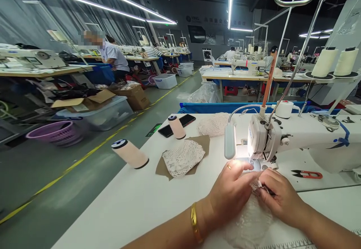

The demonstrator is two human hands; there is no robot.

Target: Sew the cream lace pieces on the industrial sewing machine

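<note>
A white lace piece [249,222] hangs from my hands onto the tabletop in front of the sewing machine [263,136]. My left hand [232,189] is closed on the lace's upper edge, its fingertips close to the lit needle area. Pressed near it, my right hand [278,196] pinches the same lace from the right. A small dark thing shows under the right fingers; I cannot make out what it is. The fingers hide the edge at the needle. Right of the hands lie red-handled thread snips [307,174] on the machine bed.
To the left, a lace stack [183,157] lies on brown card [163,168], near two thread cones [130,154] [176,127] and a phone [180,125]. More lace [214,124] sits behind. A ruler [299,244] lies at the front. A lamp [229,141] stands beside the needle. A co-worker [113,57] sits far left.
</note>
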